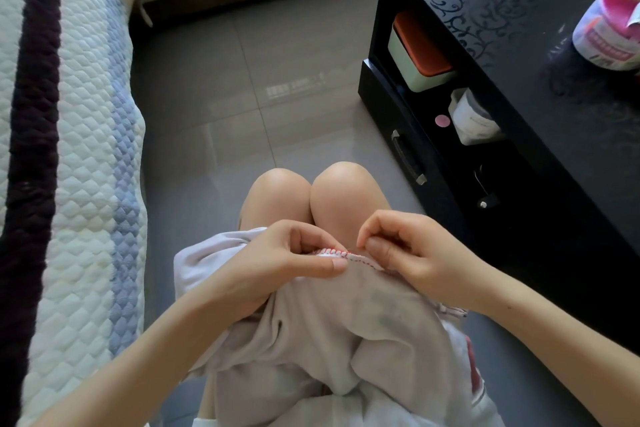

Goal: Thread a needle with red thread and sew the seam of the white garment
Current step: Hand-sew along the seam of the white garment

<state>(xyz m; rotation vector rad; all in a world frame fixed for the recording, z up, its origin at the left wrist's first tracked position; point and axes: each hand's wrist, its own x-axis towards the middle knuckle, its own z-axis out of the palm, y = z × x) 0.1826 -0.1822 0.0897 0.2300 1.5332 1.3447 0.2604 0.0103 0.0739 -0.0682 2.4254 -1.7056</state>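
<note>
white garment [346, 315] bunched just behind the knees [311, 191] — limp, light. Left hand [277, 263] pinches it at the red-stitched seam [332, 252]; right hand [415, 253] pinches red thread [352, 248] — needle not discernible. Hold close to stitches.

A home, likely a bedroom. A quilt [79, 156] lies left of the black cabinet [519, 28], with grey floor tiles [259, 97] between them.

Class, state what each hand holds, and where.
The left hand pinches the garment at its red-stitched seam. The right hand pinches something at the seam's end, too small to tell.
</note>
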